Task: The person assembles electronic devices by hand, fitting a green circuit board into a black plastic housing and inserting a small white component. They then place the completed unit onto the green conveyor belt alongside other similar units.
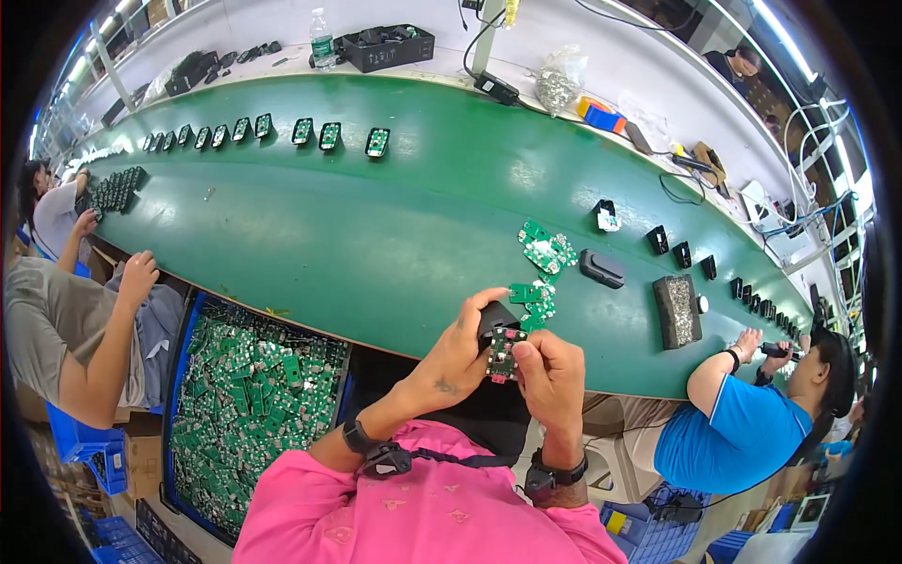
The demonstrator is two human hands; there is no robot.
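Close to the table's near edge, my left hand is closed around a black plastic casing. A small green circuit board with dark and reddish parts sits against the casing's near side. My right hand grips this board, its thumb pressed on the right edge; whether the board is partly inside the casing I cannot tell. Just beyond my hands lies a loose pile of green circuit boards. A dark closed casing rests to the right of that pile.
The green table carries a row of casings with boards at far left. A black box of small metal parts and more black casings stand right. A bin of circuit boards is below left. Co-workers sit on both sides.
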